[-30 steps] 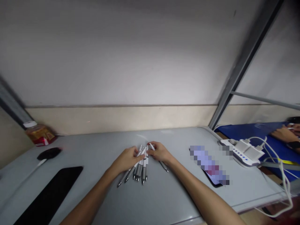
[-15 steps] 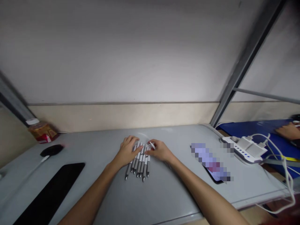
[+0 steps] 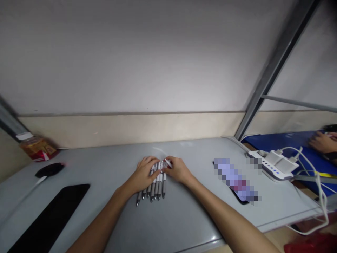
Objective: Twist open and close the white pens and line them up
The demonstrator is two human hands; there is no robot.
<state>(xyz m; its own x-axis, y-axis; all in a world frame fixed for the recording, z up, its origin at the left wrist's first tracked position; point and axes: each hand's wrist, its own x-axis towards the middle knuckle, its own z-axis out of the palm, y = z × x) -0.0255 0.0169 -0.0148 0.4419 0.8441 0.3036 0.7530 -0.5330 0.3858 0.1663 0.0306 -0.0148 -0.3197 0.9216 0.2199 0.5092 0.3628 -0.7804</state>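
Note:
Several white-and-grey pens (image 3: 157,185) lie side by side on the grey table (image 3: 173,218), tips pointing toward me. My left hand (image 3: 143,174) rests on their upper ends, fingers curled over the bunch. My right hand (image 3: 177,170) presses in from the right, its fingertips pinched around the top of one pen at the bunch's edge. The pens' upper halves are hidden under both hands.
A phone (image 3: 238,183) lies to the right, then a white power strip (image 3: 273,165) with plugs and cables. At left are a black flat pad (image 3: 50,219), a black mouse-like object (image 3: 48,170) and a plastic jar (image 3: 35,147). Another person's hand (image 3: 318,142) rests on a blue surface, far right.
The fanned pens have been pushed together into a tight parallel row. Both hands closed in toward each other over the pen tops; the stray pen on the right joined the bunch.

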